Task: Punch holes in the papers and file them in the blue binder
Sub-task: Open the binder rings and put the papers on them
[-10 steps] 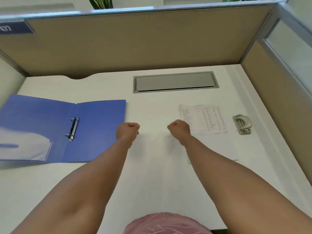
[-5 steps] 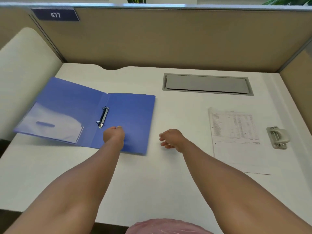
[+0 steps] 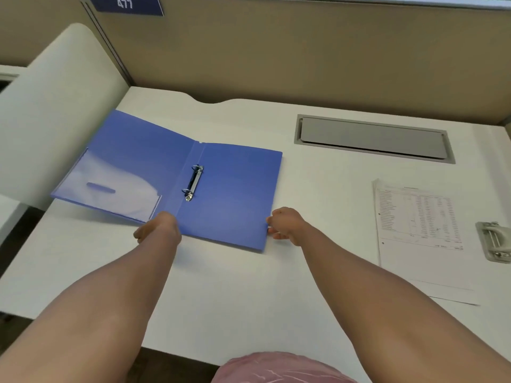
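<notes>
An open blue ring binder (image 3: 232,194) lies flat on the white desk (image 3: 249,299), left of centre. Its metal two-ring clip (image 3: 193,182) sits at the spine, and a clear pocket (image 3: 110,186) covers the left cover. My left hand (image 3: 158,228) is at the binder's near edge below the spine, fingers curled over that edge. My right hand (image 3: 284,223) is at the near right corner, with curled fingertips pinching the right cover's edge. A printed sheet of paper (image 3: 417,217) lies to the right, and a grey hole punch (image 3: 495,241) sits beside it.
Tan partition walls close the desk at the back, one carrying a sign reading 477 (image 3: 125,4). A grey cable-tray lid (image 3: 373,138) is set into the desk at the back right. A white rounded panel (image 3: 52,111) stands at the left, touching the binder's left cover.
Both hands have moved left, from bare desk to the binder's near edge and right corner. My view has swung left, so the paper and punch now sit at the far right.
</notes>
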Demonstrator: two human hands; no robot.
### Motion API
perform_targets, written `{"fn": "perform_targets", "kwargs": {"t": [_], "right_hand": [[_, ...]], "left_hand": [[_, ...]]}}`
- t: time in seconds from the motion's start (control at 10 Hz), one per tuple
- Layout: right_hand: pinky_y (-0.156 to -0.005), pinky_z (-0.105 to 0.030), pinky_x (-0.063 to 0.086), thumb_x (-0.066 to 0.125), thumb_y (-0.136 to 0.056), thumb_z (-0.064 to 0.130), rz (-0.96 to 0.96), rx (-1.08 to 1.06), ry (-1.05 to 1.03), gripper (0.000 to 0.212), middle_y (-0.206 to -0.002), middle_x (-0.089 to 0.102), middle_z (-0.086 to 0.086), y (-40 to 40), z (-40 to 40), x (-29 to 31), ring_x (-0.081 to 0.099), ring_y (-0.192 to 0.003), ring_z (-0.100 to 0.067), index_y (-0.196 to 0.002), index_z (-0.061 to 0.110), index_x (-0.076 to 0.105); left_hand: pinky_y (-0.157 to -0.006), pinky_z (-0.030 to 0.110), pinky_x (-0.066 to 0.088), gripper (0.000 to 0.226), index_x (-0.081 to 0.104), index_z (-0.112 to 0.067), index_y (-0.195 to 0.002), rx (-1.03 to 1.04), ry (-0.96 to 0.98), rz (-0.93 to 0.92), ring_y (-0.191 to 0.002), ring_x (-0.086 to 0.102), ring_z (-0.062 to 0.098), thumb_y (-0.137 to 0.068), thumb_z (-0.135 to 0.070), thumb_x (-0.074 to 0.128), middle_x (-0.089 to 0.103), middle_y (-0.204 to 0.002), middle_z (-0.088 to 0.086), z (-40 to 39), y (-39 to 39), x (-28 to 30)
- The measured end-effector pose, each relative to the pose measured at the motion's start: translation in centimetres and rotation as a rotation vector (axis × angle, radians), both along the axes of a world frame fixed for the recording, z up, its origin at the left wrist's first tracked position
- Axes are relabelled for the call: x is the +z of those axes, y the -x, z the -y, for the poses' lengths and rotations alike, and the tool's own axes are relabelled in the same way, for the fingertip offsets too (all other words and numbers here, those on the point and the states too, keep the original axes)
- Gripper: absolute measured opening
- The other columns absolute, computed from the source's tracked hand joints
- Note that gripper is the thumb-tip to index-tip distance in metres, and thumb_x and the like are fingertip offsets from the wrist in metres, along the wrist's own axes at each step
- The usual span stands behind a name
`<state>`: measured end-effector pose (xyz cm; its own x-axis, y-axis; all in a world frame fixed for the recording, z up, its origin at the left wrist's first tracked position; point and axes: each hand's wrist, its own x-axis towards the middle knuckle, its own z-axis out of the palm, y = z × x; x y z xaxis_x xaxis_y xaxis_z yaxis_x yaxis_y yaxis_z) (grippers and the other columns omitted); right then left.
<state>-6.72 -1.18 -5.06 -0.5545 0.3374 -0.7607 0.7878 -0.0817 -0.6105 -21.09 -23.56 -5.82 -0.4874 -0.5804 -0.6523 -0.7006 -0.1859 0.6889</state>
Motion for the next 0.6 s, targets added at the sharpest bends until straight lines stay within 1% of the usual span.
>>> {"fn": "perform_targets", "kwargs": {"t": [0.1, 0.2, 0.3, 0.4, 0.5, 0.6], "right_hand": [[-0.071, -0.032, 0.049, 0.049, -0.092, 0.003, 0.000, -0.011, -0.015, 0.024, -0.097, 0.056, -0.013, 0.8, 0.2, -0.4, 0.056, -0.083, -0.023, -0.113, -0.003, 0.060], [-0.083, -0.037, 0.056, 0.051, -0.092, 0.005, 0.002, -0.041, -0.050, 0.012, -0.097, 0.061, -0.013, 1.1, 0.4, -0.9, 0.061, -0.084, -0.025, -0.082, 0.009, 0.057], [-0.081, -0.038, 0.058, 0.054, -0.089, 0.002, -0.023, -0.077, -0.060, 0.010, -0.109, 0.067, -0.018, 1.4, 0.6, -1.3, 0.065, -0.087, -0.027, -0.094, 0.003, 0.062], [-0.085, -0.041, 0.059, 0.054, -0.087, -0.002, -0.057, -0.107, -0.070, 0.013, -0.110, 0.068, -0.015, 1.7, 0.8, -1.3, 0.067, -0.093, -0.028, -0.088, 0.005, 0.065], [-0.087, -0.046, 0.058, 0.055, -0.085, -0.004, -0.062, -0.162, -0.101, 0.023, -0.106, 0.068, -0.016, 2.0, 0.8, -0.7, 0.063, -0.086, -0.026, -0.072, 0.015, 0.057], [-0.085, -0.044, 0.059, 0.057, -0.084, -0.004, -0.075, -0.198, -0.112, 0.013, -0.107, 0.067, -0.013, 2.2, 0.2, -0.5, 0.067, -0.094, -0.029, -0.087, 0.007, 0.063]], "left_hand": [[-0.095, 0.000, -0.002, 0.066, 0.025, -0.004, -0.155, 0.149, 0.167, 0.015, -0.146, 0.027, 0.018, -0.099, -0.024, 0.053, 0.027, -0.161, 0.010, 2.3, 0.6, 0.3], [-0.088, 0.020, 0.033, 0.049, 0.056, -0.026, -0.133, 1.168, -0.563, -0.254, -0.110, 0.050, 0.012, -0.087, -0.029, 0.072, 0.057, -0.126, -0.008, 2.6, 1.5, 1.1], [-0.101, 0.020, 0.035, 0.045, 0.055, -0.025, -0.133, 1.146, -0.471, -0.229, -0.121, 0.050, 0.013, -0.090, -0.025, 0.067, 0.053, -0.119, -0.002, 2.3, 1.4, 2.3], [-0.122, 0.040, 0.018, 0.040, 0.049, -0.009, -0.136, 0.154, 0.137, -0.033, -0.137, 0.042, 0.025, -0.098, -0.022, 0.053, 0.049, -0.139, 0.012, 3.1, 1.2, 0.7], [-0.116, 0.055, 0.024, 0.029, 0.038, -0.011, -0.075, 0.130, -0.185, -0.088, -0.132, 0.048, 0.036, -0.102, -0.019, 0.043, 0.048, -0.146, 0.019, 3.3, 1.5, -1.2], [-0.112, 0.053, 0.033, 0.027, 0.037, -0.013, -0.077, 0.112, -0.170, -0.113, -0.130, 0.050, 0.038, -0.104, -0.019, 0.038, 0.049, -0.144, 0.022, 3.4, 1.6, -0.1]]}}
